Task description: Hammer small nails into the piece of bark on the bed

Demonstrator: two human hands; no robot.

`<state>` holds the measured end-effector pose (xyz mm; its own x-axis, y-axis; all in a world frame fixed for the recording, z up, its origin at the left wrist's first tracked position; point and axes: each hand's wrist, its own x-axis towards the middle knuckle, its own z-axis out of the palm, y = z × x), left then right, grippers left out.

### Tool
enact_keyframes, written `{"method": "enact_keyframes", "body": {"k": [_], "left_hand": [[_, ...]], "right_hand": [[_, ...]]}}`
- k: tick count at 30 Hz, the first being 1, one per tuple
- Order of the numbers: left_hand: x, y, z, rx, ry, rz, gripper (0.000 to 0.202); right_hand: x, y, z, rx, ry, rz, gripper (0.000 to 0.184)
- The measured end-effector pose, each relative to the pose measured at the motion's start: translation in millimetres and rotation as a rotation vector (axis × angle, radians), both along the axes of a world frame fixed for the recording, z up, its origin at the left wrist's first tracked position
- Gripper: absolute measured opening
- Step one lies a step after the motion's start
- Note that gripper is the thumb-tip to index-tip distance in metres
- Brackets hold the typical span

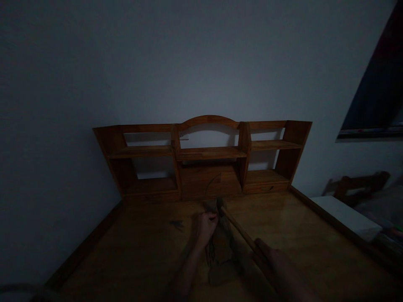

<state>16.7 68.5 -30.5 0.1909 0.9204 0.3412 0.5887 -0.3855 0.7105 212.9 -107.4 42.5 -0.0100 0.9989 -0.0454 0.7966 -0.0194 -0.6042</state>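
Observation:
In dim light, my right hand (266, 253) is wrapped around the wooden handle of a hammer (239, 228). The hammer's dark head lies close to my left hand, over the middle of the wooden desk top (132, 247). My left hand (208, 223) is closed in a pinch beside that head; what its fingertips hold is too dark to make out. Under and in front of both hands lies a brownish flat piece (222, 247) with dark cord-like lines along its edges. A thin curved strand (213, 183) rises behind the hammer head.
A small cluster of dark thin pieces (177, 224) lies left of my left hand. At the back stands a wooden shelf unit (210, 154) against the wall. Raised edges border the desk. Right of it are a white surface (344, 214) and a wooden chair back (362, 184).

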Motion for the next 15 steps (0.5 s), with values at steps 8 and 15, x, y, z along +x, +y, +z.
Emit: {"method": "enact_keyframes", "body": {"k": [8,15], "left_hand": [[-1,7,-10.6,-0.002,0.011,-0.002,0.025],[0,5,-8.7,0.003,-0.012,-0.012,0.026]], "right_hand": [[-8,-2,18.1,-0.021,0.021,0.000,0.039],[-2,3,3.0,0.014,0.014,0.018,0.032]]}}
